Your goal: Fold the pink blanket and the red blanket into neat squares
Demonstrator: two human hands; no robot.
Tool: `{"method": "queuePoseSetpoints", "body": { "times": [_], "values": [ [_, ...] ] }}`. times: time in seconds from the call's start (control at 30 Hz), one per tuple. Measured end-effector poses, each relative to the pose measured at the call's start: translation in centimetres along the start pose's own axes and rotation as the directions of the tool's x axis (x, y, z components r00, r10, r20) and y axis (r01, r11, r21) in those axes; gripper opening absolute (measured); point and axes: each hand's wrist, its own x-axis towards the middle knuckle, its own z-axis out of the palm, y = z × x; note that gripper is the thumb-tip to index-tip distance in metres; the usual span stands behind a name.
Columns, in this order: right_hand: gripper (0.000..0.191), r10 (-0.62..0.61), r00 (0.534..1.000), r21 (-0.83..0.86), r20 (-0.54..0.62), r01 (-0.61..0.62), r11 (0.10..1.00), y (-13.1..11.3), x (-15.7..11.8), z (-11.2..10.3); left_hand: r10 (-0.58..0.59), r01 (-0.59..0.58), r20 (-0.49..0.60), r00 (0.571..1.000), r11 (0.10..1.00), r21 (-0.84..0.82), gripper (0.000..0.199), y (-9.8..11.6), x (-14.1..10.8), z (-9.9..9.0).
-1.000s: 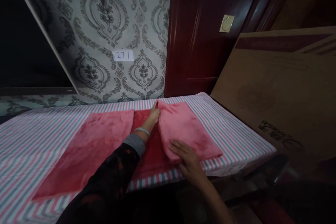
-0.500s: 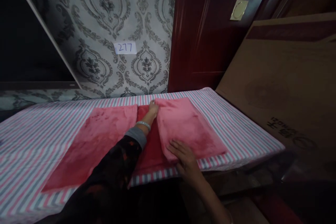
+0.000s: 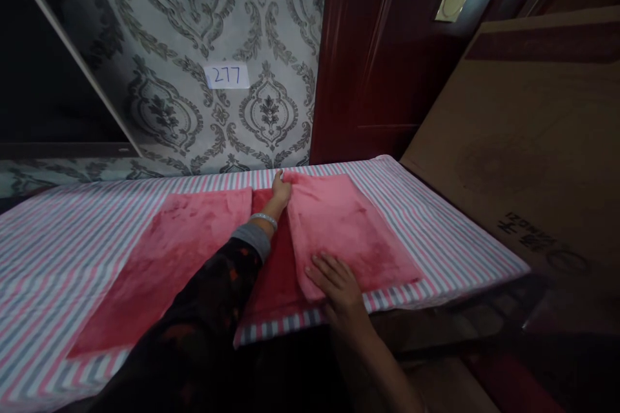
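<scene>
A plush pink-red cloth (image 3: 343, 219) lies on the table, its left panel (image 3: 194, 232) and right panel folded in towards the middle. Between them shows a strip of darker red cloth (image 3: 277, 264). My left hand (image 3: 281, 190), below a bracelet and dark patterned sleeve, pinches the far inner corner of the right panel, which is slightly wrinkled there. Near the front inner corner of that same panel, my right hand (image 3: 336, 284) rests with its fingers stretched flat on the plush.
A striped sheet (image 3: 97, 239) covers the table, whose front edge runs just below the cloth. Behind it stand a patterned wall with a paper label (image 3: 227, 76) and a dark red panel (image 3: 368, 64). A large cardboard box (image 3: 533, 142) leans at the right; a dark screen (image 3: 48, 64) is at the left.
The far inner corner of the right panel has been drawn slightly outward by my left hand. My right hand stays on the near part. The view has shifted a little.
</scene>
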Motion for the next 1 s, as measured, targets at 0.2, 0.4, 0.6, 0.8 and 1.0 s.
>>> {"method": "queuePoseSetpoints", "body": {
  "times": [0.2,0.4,0.6,0.8,1.0],
  "values": [
    [0.066,0.045,0.955,0.08,0.295,-0.072,0.994,-1.6,0.0,-2.0,-0.009,0.008,0.003,1.0,0.958,0.288,0.094,1.1,0.5,-0.9],
    [0.047,0.2,0.977,0.065,0.08,-0.205,0.977,3.8,4.5,-7.9,0.235,-0.412,0.348,0.907,0.658,0.63,0.076,2.9,-2.2,1.2],
    [0.066,0.394,0.893,-0.298,0.218,-0.324,0.898,14.4,14.9,-7.2,0.081,-0.535,0.534,0.842,0.254,0.806,0.078,2.3,-3.9,1.0],
    [0.059,0.51,0.806,-0.511,0.299,-0.317,0.799,18.8,19.3,-1.8,0.157,-0.676,0.657,0.737,0.164,0.718,0.074,-0.4,-2.6,-1.1],
    [0.059,0.523,0.796,-0.501,0.304,-0.332,0.799,21.0,17.0,1.1,0.139,-0.648,0.636,0.759,0.262,0.715,0.078,-3.0,-1.7,-1.4]
  ]
}}
